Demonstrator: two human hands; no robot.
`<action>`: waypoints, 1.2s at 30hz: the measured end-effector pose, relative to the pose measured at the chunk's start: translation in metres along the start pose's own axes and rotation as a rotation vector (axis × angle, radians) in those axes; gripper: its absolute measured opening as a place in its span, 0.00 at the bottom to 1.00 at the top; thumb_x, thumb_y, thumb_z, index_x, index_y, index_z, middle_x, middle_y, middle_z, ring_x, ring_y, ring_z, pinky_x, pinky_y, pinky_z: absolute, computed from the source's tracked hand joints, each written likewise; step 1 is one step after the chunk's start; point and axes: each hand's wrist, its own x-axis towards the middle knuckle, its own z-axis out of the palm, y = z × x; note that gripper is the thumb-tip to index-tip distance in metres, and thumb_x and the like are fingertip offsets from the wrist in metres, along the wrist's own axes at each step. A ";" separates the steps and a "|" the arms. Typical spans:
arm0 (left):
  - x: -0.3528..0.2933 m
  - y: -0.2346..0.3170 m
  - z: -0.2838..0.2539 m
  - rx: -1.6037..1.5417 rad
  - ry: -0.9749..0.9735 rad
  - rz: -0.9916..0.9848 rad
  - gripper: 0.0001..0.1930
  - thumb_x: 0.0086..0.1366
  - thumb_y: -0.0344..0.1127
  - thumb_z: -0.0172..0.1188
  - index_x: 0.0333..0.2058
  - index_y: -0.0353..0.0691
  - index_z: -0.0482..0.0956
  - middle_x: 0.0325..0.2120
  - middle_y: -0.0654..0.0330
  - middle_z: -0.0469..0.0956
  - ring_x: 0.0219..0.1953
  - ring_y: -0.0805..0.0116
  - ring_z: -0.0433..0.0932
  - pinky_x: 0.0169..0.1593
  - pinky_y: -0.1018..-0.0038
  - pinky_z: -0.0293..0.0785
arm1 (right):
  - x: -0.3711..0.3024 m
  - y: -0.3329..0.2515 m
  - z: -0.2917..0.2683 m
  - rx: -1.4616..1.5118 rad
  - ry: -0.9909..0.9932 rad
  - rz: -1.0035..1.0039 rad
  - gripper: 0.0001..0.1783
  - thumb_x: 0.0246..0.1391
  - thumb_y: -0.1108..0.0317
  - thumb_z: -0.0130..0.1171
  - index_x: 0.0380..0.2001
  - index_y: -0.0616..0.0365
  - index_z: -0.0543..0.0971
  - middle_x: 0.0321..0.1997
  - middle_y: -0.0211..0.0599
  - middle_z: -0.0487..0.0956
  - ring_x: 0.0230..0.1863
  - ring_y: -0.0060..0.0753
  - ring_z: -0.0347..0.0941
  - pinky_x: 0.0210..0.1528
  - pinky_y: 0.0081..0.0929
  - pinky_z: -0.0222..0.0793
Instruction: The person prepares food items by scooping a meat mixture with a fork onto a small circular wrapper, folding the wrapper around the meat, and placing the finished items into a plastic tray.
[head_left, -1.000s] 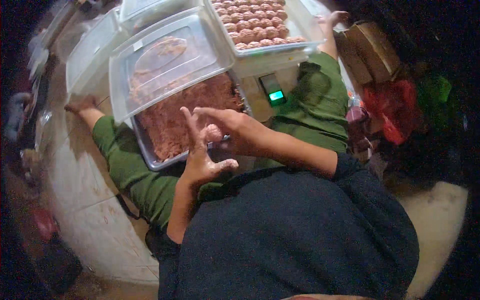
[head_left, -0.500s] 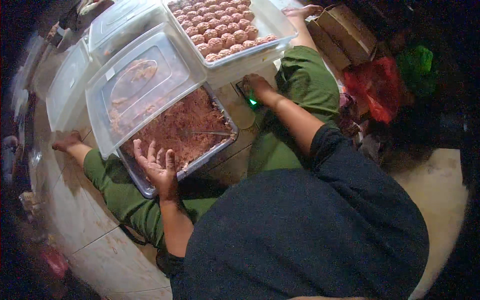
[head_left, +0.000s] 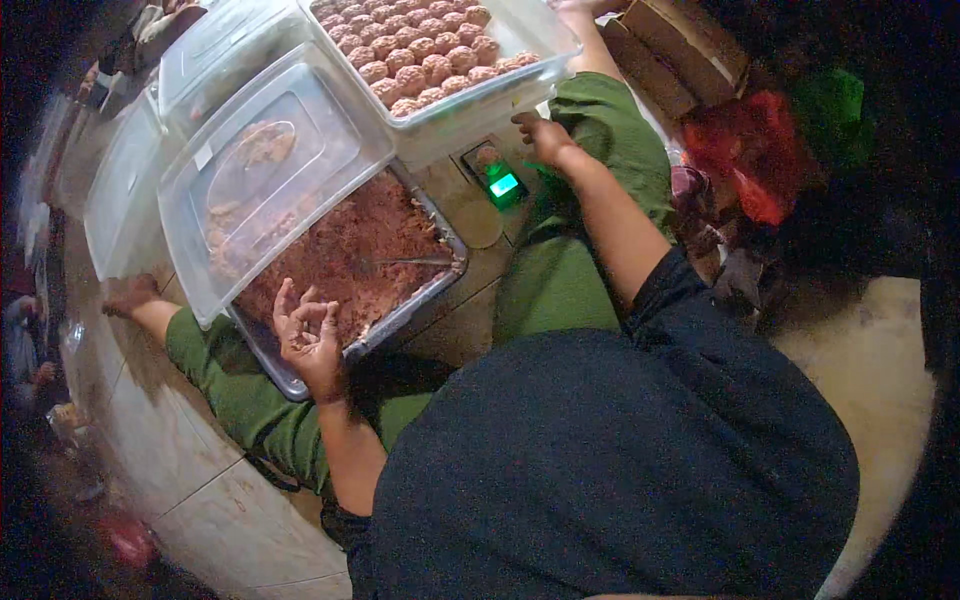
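My left hand (head_left: 312,338) hovers palm up over the near edge of a plastic tub (head_left: 430,300), fingers apart and loosely curled, empty. Crumbly reddish-brown mixture (head_left: 370,235) fills the tub, and a thin long utensil (head_left: 405,262) lies in it. A translucent lid (head_left: 300,85) rests slanted over the tub's far left part, with mixture smeared on it. Beside a small digital scale (head_left: 505,198) with a lit green display, my right hand (head_left: 545,142) is raised off it, open and holding nothing visible. One small ball (head_left: 487,156) sits on the scale.
Rows of pinkish-brown balls (head_left: 437,68) fill much of a clear container (head_left: 470,100) ahead. Other translucent containers (head_left: 220,50) stand at the far left. A round flat piece (head_left: 477,226) lies near the scale. Cardboard (head_left: 690,50) and red plastic (head_left: 745,150) are at the right.
My right hand has moved off the scale to the right, uncovering the ball and the display. My left hand's fingers have curled in more. The view has shifted slightly.
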 end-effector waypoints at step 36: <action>0.003 0.003 0.002 -0.015 -0.019 -0.199 0.13 0.54 0.21 0.55 0.41 0.34 0.70 0.53 0.54 0.59 0.52 0.64 0.64 0.54 0.71 0.61 | 0.102 -0.124 -0.153 -0.804 0.115 -0.557 0.20 0.47 0.57 0.59 0.38 0.61 0.73 0.29 0.34 0.77 0.30 0.29 0.71 0.31 0.26 0.69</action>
